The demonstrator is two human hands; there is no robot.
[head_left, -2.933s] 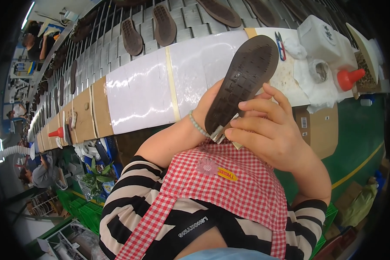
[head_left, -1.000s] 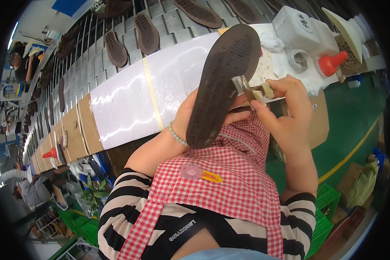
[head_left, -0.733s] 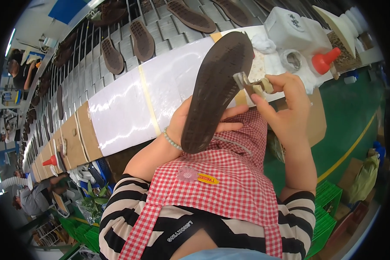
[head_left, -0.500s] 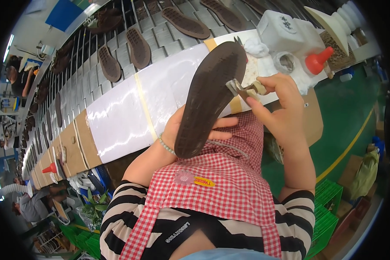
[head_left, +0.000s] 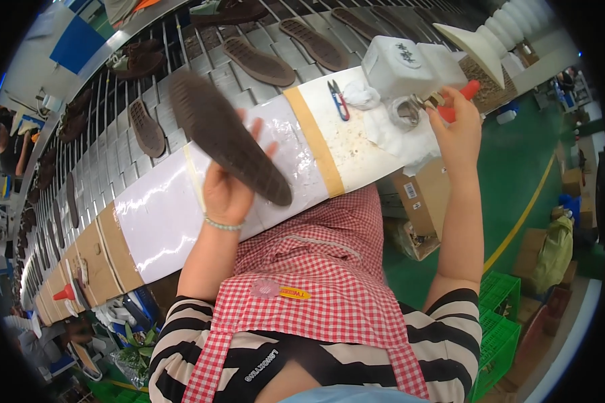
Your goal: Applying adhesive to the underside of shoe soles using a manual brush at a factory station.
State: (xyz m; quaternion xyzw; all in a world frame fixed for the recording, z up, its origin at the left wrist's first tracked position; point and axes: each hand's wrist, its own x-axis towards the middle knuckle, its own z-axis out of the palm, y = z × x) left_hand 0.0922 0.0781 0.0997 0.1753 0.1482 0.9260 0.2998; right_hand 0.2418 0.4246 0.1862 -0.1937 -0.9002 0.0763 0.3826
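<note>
A dark brown shoe sole [head_left: 225,134], smeared by motion, is held up at a tilt over the bench by my left hand [head_left: 227,198]. The palm and thumb side are behind the sole, and some fingertips show past its right edge. At the bench's right end, my right hand [head_left: 460,127] pinches a small brush [head_left: 434,101] with a pale, wrapped-looking handle. The brush end reaches the mouth of a clear jar [head_left: 405,111]; whether it dips inside I cannot tell. Just behind that hand is a red cone-shaped bottle top [head_left: 469,91], partly covered by the fingers.
Thread snips [head_left: 339,102] and crumpled white cloth [head_left: 361,95] lie on the bench. A white plastic jug [head_left: 391,66] stands behind the jar, beside a pale extraction hood [head_left: 474,50]. Along the far side runs a slatted conveyor [head_left: 191,87] carrying several soles and shoes. Green crates [head_left: 497,336] stand at right.
My left hand has carried the sole up and left, toward the conveyor. My right hand has drawn the brush off the sole and over to the jar. The whole view has shifted slightly.
</note>
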